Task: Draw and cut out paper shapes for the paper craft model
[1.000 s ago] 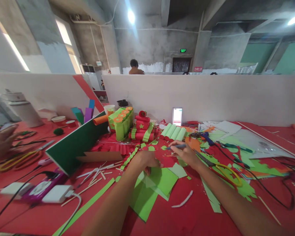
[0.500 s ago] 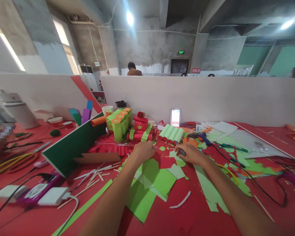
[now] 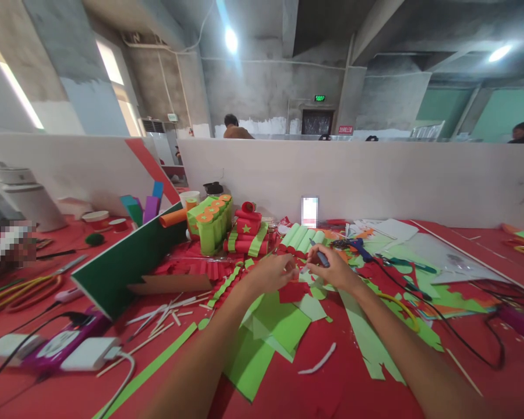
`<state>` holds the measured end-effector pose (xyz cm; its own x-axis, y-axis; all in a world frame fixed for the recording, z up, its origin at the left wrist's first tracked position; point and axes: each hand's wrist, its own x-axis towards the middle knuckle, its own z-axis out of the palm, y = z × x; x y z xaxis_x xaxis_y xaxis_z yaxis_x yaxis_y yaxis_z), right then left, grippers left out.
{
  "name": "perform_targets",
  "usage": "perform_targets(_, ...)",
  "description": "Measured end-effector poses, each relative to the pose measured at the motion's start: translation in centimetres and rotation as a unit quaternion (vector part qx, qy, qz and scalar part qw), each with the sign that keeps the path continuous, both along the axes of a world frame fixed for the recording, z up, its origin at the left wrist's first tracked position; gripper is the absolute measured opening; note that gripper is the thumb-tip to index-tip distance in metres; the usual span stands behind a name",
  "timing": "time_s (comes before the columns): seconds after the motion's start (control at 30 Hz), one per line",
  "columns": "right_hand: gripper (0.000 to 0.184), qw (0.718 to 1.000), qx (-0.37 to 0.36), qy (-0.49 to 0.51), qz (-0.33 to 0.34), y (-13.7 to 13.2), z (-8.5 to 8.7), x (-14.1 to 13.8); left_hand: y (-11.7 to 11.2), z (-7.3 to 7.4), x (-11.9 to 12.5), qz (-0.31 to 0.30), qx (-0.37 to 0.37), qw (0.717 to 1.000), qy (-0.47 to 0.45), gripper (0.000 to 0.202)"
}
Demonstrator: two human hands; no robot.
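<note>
My right hand [image 3: 335, 269] is closed around a slim dark grey-blue pen-like tool [image 3: 321, 257], its thin end pointing up and to the left. Close beside it, my left hand [image 3: 273, 272] has its fingers bent and pressed together, and what they pinch, if anything, is too small to make out. A small pale scrap [image 3: 304, 269] shows between the two hands. Just behind them lies a row of light green paper rolls [image 3: 303, 237] on red. Bright green paper sheets [image 3: 279, 320] lie below my wrists on the red tabletop [image 3: 349, 384].
To the left stand a red paper model [image 3: 248, 227] with a star, green paper columns [image 3: 212, 227] and a dark green board [image 3: 126, 265]. A phone [image 3: 310, 210] leans on the white partition [image 3: 375, 180]. A glue gun [image 3: 363, 247] with a cord lies right, among paper scraps.
My left hand has moved right, toward my right hand. My right hand has risen slightly and turned, so the pen-like tool shows more clearly. The fingers of both hands are now close together.
</note>
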<state>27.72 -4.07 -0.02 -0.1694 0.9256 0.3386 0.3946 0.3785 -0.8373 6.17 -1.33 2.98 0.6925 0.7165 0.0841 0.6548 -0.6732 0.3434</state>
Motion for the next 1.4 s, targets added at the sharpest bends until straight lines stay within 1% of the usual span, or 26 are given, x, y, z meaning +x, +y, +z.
perform_targets(0.07,0.019,1.0,0.009,0.021,-0.005,0.0,-0.1,-0.2,-0.5,0.0,0.6,-0.023,-0.01,1.0,-0.019,0.03)
perform_targets(0.17,0.018,0.999,0.019,0.028,-0.003,0.0,-0.3,-0.6,-0.7,-0.4,1.1,-0.011,0.007,1.0,-0.021,0.029)
perform_targets(0.27,0.023,0.998,0.015,0.053,0.013,0.1,-0.5,-0.8,-0.2,-1.0,1.1,-0.004,0.033,0.999,-0.032,0.027)
perform_targets(0.37,0.031,0.993,-0.013,0.117,0.022,0.3,-0.5,-0.8,0.4,-1.4,0.9,0.023,0.061,0.997,-0.035,0.023)
perform_targets(0.43,0.038,0.989,-0.03,0.147,0.012,0.4,-0.5,-0.7,0.7,-1.6,0.7,0.046,0.068,0.996,-0.026,0.021)
perform_targets(0.5,0.043,0.986,-0.038,0.163,-0.005,0.5,-0.4,-0.5,0.8,-1.6,0.6,0.064,0.063,0.996,-0.015,0.022)
perform_targets(0.6,0.042,0.983,-0.037,0.178,-0.021,0.5,-0.3,-0.3,0.9,-1.6,0.5,0.077,0.052,0.996,-0.005,0.024)
perform_targets(0.77,0.039,0.985,-0.037,0.166,-0.01,0.6,-0.4,-0.2,0.9,-1.7,0.6,0.059,0.053,0.997,-0.011,0.023)
perform_targets(0.97,0.041,0.989,-0.052,0.138,-0.007,1.0,-1.2,-0.3,0.5,-1.6,0.9,0.071,0.04,0.996,-0.025,0.022)
perform_targets(1.07,0.041,0.989,-0.055,0.137,0.008,1.0,-1.2,-0.4,0.4,-1.8,1.1,0.064,0.045,0.996,-0.032,0.022)
perform_targets(1.27,0.042,0.99,-0.077,0.115,0.016,0.3,-0.5,-0.4,0.4,-2.4,1.1,0.022,0.069,0.996,-0.058,0.024)
perform_targets(1.4,0.041,0.991,-0.08,0.107,0.004,0.3,-0.6,-0.4,0.8,-2.8,1.2,-0.009,0.094,0.992,-0.087,0.024)
